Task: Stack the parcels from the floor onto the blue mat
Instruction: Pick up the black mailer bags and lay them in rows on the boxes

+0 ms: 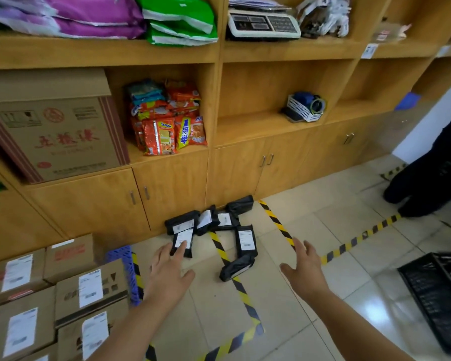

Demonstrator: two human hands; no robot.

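The small black plastic-wrapped parcels with white labels [241, 241] lie scattered on the tiled floor [336, 230] against the wooden cabinet base [172, 194], across the yellow-black tape lines; the blue plastic mat [126, 269] sits to the left under brown cardboard boxes [89, 285]. Judged by look, the parcels are light, soft-skinned and somewhat slippery; grip across the short sides, clear of the label. The left hand [169, 272] is spread, fingers [180, 250] straight, over the nearest parcel [183, 241]; contact cannot be confirmed. The right hand [303, 269] is spread wide, holding nothing
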